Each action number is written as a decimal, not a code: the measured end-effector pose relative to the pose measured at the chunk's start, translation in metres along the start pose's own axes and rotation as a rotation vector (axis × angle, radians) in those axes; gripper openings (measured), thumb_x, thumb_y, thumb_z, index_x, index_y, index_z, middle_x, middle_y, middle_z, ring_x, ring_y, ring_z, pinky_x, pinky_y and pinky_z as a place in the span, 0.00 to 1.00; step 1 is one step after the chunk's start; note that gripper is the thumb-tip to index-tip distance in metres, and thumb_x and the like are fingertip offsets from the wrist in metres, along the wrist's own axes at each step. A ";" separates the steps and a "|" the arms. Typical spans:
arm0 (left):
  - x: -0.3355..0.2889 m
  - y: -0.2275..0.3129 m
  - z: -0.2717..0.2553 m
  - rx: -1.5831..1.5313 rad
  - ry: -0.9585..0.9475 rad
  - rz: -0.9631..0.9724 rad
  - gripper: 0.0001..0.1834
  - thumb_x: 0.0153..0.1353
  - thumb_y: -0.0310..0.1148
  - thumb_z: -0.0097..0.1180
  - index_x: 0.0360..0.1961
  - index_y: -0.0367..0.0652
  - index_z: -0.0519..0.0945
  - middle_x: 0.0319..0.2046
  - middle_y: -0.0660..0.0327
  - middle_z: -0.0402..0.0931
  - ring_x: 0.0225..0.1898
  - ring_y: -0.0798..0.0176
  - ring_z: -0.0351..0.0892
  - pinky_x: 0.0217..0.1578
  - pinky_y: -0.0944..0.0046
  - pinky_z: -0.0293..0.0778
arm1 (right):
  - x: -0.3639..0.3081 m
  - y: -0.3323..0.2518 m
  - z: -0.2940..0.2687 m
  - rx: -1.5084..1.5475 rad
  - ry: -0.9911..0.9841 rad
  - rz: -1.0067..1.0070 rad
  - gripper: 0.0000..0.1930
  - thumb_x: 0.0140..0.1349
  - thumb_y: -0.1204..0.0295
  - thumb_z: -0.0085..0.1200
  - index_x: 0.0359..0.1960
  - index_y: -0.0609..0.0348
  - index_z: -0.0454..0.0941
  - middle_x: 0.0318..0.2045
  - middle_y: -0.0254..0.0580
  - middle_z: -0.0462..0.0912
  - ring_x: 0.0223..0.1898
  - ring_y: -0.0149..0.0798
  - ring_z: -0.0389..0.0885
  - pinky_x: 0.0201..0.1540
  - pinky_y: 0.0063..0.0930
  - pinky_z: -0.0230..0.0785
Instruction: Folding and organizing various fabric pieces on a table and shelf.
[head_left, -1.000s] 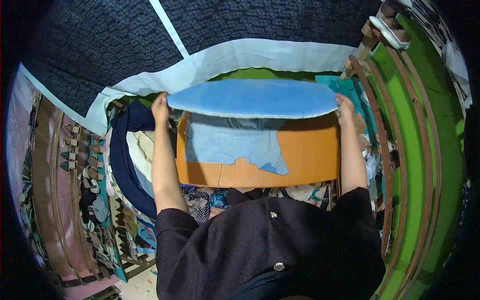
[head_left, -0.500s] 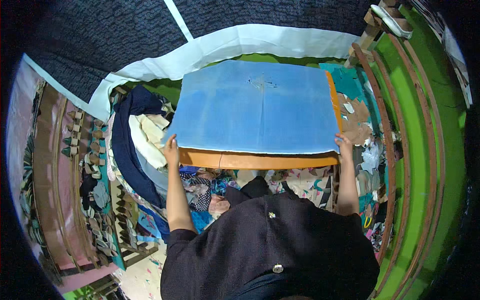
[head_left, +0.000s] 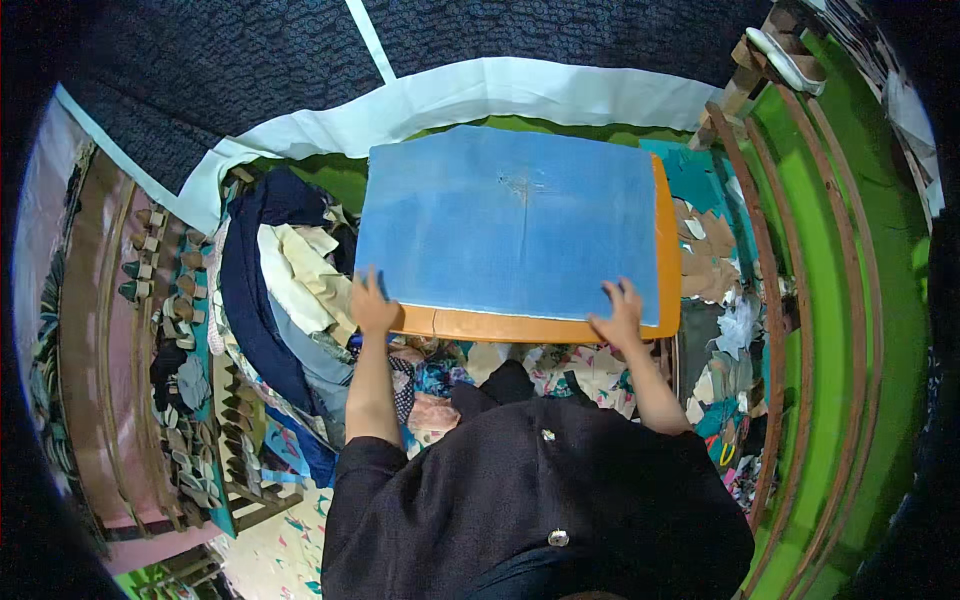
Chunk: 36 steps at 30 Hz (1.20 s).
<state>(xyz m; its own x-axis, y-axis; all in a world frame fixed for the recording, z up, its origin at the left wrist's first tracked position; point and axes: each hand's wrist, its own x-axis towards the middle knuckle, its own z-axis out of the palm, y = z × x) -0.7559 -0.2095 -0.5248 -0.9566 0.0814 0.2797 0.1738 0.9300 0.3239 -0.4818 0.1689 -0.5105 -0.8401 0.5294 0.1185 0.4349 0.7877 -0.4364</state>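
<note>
A large blue sheet (head_left: 500, 230), with a pale near edge and a scuffed patch near its far side, lies on an orange tabletop (head_left: 668, 260). Orange shows along the sheet's right and near edges. At the near left corner, my left hand (head_left: 373, 305) rests with its fingers apart. My right hand (head_left: 620, 315) touches the sheet close to its near right corner, fingers spread and pointing away from me. Neither hand grips anything.
Navy cloth (head_left: 255, 290) and cream material (head_left: 300, 275) are heaped left of the table. Racks of shoe parts (head_left: 185, 310) stand farther left. On the right are brown scraps (head_left: 705, 250), yellow-handled scissors (head_left: 727, 453) and long wooden rails (head_left: 755, 230). Patterned fabric (head_left: 445, 375) lies below the near edge.
The sheet has come down flat and shifted slightly left, baring more orange at the right. Both hands have let go of its side edges; the right has moved inward, leftward, onto the sheet.
</note>
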 end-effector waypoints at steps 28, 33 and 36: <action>0.031 0.011 0.025 -0.107 -0.222 0.603 0.18 0.42 0.25 0.51 0.39 0.46 0.75 0.37 0.59 0.75 0.41 0.55 0.72 0.46 0.57 0.65 | 0.026 -0.034 0.021 -0.023 -0.056 -0.312 0.20 0.39 0.83 0.48 0.38 0.51 0.75 0.33 0.37 0.76 0.41 0.41 0.73 0.59 0.50 0.47; -0.006 0.003 -0.005 -0.093 -0.124 0.616 0.26 0.35 0.20 0.55 0.41 0.48 0.74 0.39 0.61 0.75 0.44 0.58 0.72 0.52 0.51 0.58 | 0.002 -0.041 -0.004 0.003 -0.040 -0.299 0.21 0.38 0.85 0.48 0.38 0.51 0.75 0.33 0.37 0.77 0.42 0.39 0.74 0.59 0.49 0.46; -0.022 0.013 -0.042 -0.114 0.018 0.585 0.26 0.34 0.20 0.55 0.41 0.48 0.73 0.37 0.61 0.73 0.42 0.56 0.71 0.53 0.46 0.56 | -0.012 -0.045 -0.021 0.089 0.174 -0.259 0.22 0.37 0.87 0.44 0.36 0.54 0.75 0.32 0.40 0.76 0.40 0.42 0.74 0.58 0.48 0.46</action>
<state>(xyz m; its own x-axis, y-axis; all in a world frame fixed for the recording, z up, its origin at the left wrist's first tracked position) -0.7229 -0.2141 -0.4883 -0.6906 0.5615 0.4559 0.6956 0.6883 0.2059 -0.4845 0.1338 -0.4740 -0.8476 0.3672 0.3830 0.1776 0.8765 -0.4474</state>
